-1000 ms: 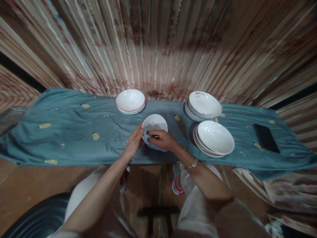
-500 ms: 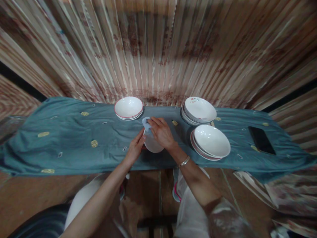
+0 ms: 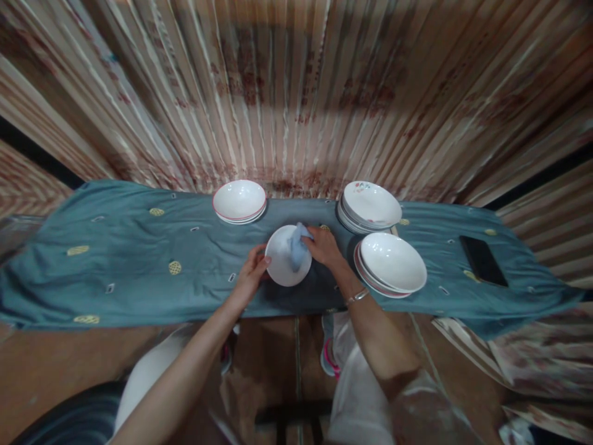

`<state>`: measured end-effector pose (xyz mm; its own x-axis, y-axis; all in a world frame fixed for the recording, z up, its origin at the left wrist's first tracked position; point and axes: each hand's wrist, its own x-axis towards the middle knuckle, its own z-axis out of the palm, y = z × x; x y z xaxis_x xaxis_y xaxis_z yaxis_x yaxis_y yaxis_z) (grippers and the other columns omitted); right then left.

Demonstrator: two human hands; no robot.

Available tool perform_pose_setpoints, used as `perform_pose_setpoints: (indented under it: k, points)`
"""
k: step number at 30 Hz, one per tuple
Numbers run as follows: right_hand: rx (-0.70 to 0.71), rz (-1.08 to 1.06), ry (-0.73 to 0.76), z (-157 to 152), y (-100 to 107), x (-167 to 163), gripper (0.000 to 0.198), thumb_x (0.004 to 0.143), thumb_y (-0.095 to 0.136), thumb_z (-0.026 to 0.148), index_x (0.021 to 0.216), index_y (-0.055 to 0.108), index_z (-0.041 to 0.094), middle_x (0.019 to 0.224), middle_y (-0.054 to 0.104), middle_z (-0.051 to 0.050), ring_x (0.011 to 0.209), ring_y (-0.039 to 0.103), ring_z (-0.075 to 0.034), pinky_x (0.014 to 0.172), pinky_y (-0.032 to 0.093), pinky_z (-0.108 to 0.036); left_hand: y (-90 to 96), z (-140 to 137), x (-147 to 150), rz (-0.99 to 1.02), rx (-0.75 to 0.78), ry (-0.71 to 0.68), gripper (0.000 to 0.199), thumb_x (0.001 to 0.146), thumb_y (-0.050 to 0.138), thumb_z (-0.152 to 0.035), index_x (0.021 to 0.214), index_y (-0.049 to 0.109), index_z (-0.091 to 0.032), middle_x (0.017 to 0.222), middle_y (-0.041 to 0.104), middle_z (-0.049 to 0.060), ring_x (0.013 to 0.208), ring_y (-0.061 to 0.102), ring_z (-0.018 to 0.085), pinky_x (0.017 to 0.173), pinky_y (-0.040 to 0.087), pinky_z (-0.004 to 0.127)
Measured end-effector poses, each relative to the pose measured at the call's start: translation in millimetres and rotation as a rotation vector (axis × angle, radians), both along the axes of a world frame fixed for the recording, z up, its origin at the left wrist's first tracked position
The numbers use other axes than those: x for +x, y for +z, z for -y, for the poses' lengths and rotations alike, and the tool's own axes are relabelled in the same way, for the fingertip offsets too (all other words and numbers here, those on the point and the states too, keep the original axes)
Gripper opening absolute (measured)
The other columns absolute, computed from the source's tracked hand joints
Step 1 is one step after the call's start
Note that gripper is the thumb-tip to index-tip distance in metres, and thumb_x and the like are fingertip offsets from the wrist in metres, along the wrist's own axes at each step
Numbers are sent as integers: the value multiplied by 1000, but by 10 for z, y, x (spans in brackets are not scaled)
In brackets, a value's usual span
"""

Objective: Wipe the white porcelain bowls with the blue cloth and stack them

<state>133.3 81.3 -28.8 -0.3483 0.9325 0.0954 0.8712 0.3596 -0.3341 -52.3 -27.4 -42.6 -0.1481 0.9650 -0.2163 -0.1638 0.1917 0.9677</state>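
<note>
Light was dim and warm, coming from above; soft glare showed on the stacked white ceramic bowls [image 3: 393, 262]. A dark shadow lay on the blue-grey embroidered cloth [image 3: 139, 259] under the hands. Heavy fisheye distortion twd the edges (pleated pinkish curtain [image 3: 296, 93] fanned out), corners soft, slight motion blur.

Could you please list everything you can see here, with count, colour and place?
bowl: one, white, table middle, held at the near edge.
cloth: one, light blue, pressed inside the bowl.
left stack: white bowls, red rims, far edge; count unclear.
right stacks: two, white bowls, right of middle.
phone: one, black, far right.
tablecloth: one, teal, gold motifs.
curtain: striped, pinkish, behind.
left hand: grips the bowl's rim.
right hand: grips the cloth; bracelet on wrist.
</note>
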Motion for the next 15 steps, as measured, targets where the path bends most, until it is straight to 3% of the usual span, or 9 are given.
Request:
perform_pose_setpoints:
  k: [2,8,11,15]
  points:
    - [14,-29,49,22,46,-2,20,92,51,26,95,69,16,92,72,-11,92,65,-25,83,46,-33,-41,5,-38,25,-15,20,75,64,72,-61,125,56,-20,98,69,6,93,64,24,73,54,32]
    - [134,-236,216,139,168,-89,24,93,50,22,109,66,19,108,71,-8,102,59,-23,97,41,-36,-48,-54,-122,11,-15,38,75,65,70,-65,122,63,-17,123,66,12,112,60,31,87,51,38]
    - [174,-295,311,187,181,-158,27,94,47,23,114,65,19,114,69,-8,105,58,-23,101,39,-38,22,-106,-127,4,38,9,74,62,73,-64,116,68,-14,115,71,13,108,63,31,91,49,38]
    - [183,-303,356,185,154,-217,26,95,48,25,115,64,20,114,69,-8,105,57,-24,99,39,-38,82,-148,-114,-1,-1,-36,69,56,79,-60,106,73,-12,87,76,9,80,69,27,74,52,35]
